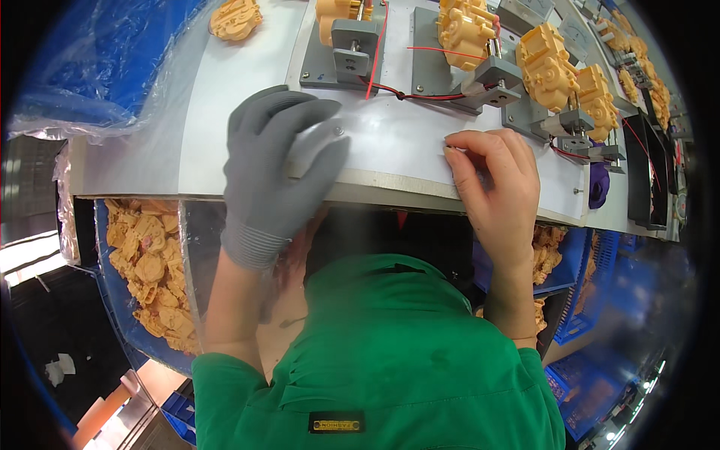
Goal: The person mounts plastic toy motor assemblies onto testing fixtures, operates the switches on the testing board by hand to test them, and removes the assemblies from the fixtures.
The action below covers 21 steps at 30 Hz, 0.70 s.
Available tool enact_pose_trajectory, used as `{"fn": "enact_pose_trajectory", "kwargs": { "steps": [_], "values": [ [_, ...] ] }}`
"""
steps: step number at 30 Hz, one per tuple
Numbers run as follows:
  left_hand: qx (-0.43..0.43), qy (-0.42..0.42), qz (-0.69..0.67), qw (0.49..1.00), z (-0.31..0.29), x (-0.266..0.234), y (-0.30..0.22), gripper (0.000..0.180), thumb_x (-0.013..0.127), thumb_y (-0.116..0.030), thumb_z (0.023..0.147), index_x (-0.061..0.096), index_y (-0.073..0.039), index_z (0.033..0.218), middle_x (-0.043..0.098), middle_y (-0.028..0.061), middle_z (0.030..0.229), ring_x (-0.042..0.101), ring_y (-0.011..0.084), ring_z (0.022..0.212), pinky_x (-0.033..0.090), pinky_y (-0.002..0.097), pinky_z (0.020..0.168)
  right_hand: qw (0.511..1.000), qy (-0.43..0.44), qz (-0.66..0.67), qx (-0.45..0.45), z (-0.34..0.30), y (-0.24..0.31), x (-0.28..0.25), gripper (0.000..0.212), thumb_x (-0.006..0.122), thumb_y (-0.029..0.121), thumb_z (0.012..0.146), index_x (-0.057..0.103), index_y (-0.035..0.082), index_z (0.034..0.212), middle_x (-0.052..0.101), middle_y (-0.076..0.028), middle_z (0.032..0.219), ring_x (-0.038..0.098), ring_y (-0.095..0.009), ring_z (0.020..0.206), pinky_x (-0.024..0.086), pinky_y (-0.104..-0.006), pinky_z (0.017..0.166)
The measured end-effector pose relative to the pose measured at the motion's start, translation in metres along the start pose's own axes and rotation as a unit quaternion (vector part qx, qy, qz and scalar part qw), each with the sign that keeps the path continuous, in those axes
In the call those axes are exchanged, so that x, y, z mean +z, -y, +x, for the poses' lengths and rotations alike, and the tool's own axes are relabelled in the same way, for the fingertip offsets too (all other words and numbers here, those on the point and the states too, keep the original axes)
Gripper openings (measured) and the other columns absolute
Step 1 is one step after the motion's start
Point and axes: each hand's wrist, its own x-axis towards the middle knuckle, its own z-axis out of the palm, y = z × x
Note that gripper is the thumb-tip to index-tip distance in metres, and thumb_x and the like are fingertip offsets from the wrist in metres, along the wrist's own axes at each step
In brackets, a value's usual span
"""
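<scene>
My left hand (277, 154), in a grey knit glove, hovers over the white tabletop with its fingers apart and nothing visible in it. Between its thumb and fingertips lies a small round metal piece (338, 131). My bare right hand (499, 169) is at the table's front edge, thumb and forefinger pinched together. A tiny dark bit shows at those fingertips, too small to name. Beyond my hands stand grey metal fixtures (356, 46) carrying yellow plastic gear housings (469, 34). Another yellow housing (546, 67) sits on a fixture past my right hand.
Red and black wires (401, 95) run along the fixtures. A loose yellow part (235, 19) lies at the far left, beside a plastic-lined blue bin (90, 64). Below the table, a blue bin holds yellow parts (146, 255). A black tray (646, 176) stands at right.
</scene>
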Motion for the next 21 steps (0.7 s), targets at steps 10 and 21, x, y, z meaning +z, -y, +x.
{"fn": "enact_pose_trajectory", "kwargs": {
  "steps": [10, 21],
  "values": [
    [0.002, 0.001, -0.004, 1.000, -0.003, 0.013, 0.002, 0.020, 0.073, -0.008, 0.079, 0.069, -0.008, 0.098, 0.064, 0.0095, 0.100, 0.057, 0.0313, 0.104, 0.046, 0.0410, 0.090, 1.000, -0.010, -0.018, -0.007, 0.000, 0.002, 0.000, 0.014, 0.075, 0.011, 0.078, 0.066, 0.011, 0.089, 0.057, 0.000, 0.075, 0.055, -0.020, 0.070, 0.038, -0.0335, 0.064],
    [-0.054, 0.018, -0.044, 0.997, 0.000, 0.017, -0.005, 0.017, 0.070, -0.005, 0.081, 0.067, -0.005, 0.098, 0.062, 0.0094, 0.099, 0.055, 0.0303, 0.106, 0.043, 0.0395, 0.092, 0.999, -0.002, -0.033, -0.008, 0.000, 0.000, -0.007, 0.017, 0.076, 0.010, 0.076, 0.066, 0.012, 0.090, 0.058, 0.000, 0.076, 0.055, -0.021, 0.071, 0.038, -0.0346, 0.064]
  ]
}}
